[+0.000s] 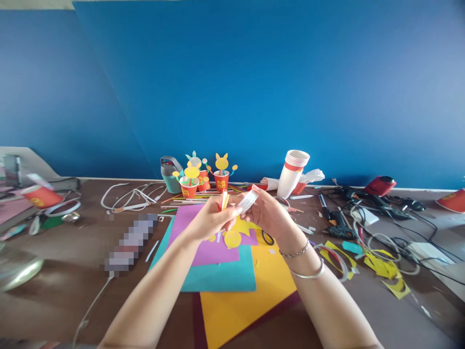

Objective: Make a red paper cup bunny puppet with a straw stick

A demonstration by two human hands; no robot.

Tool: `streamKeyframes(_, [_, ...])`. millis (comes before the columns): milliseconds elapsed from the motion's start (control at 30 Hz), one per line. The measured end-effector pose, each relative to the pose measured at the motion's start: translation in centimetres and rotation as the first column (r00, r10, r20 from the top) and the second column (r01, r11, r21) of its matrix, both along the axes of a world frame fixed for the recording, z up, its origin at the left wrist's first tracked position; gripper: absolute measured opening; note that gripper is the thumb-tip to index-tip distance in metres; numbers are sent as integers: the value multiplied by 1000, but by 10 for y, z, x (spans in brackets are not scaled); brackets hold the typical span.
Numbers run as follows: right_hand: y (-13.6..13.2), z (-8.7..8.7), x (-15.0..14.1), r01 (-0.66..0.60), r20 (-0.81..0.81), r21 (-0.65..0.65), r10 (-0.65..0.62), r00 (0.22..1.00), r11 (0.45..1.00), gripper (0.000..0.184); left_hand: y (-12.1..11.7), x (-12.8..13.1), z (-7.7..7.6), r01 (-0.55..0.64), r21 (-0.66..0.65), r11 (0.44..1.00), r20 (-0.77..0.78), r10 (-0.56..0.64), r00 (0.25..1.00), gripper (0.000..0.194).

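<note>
My left hand is closed around a slim yellow-orange and white piece, perhaps a marker; its kind is not clear. Pinched in the fingers of my right hand is a small whitish, partly see-through piece, blurred. My left fingertips meet or nearly touch its lower end. Below the hands lie a yellow paper animal head and a black ring-shaped handle. They rest on layered sheets of purple paper, teal paper and orange-yellow paper.
Red paper cups with paper animal figures stand near the blue wall, beside a flask. At the back right is a leaning stack of white cups. Glue gun, cables and yellow scraps lie right; a pixelated object lies left.
</note>
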State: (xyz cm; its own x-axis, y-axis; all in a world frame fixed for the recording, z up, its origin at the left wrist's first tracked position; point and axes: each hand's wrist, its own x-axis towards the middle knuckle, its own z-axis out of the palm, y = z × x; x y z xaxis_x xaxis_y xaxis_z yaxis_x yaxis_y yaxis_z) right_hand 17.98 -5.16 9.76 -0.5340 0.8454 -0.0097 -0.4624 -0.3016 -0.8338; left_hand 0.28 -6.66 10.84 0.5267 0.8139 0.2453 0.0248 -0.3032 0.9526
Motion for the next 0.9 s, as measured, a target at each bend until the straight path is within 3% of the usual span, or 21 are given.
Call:
streamKeyframes(267, [1,0,1,-68,-40,-20,67,997,998,47,-1,-1,3,3,-3,1000,-24,-3,1000,24])
streamKeyframes(567, [0,-2,-1,-7,6,19,7,1000,1000,47,-2,1,3,-14,9,1000,-14,14,1000,26])
streamKeyframes(700, [-4,-1,-1,82,56,136,-91,994,987,43,-4,1,5,-46,-3,999,-30,46,998,28])
streamKeyframes(900, [-9,3,1,240,144,378,-313,939,894,34,-5,3,6,-111,-67,992,-66,106,992,31])
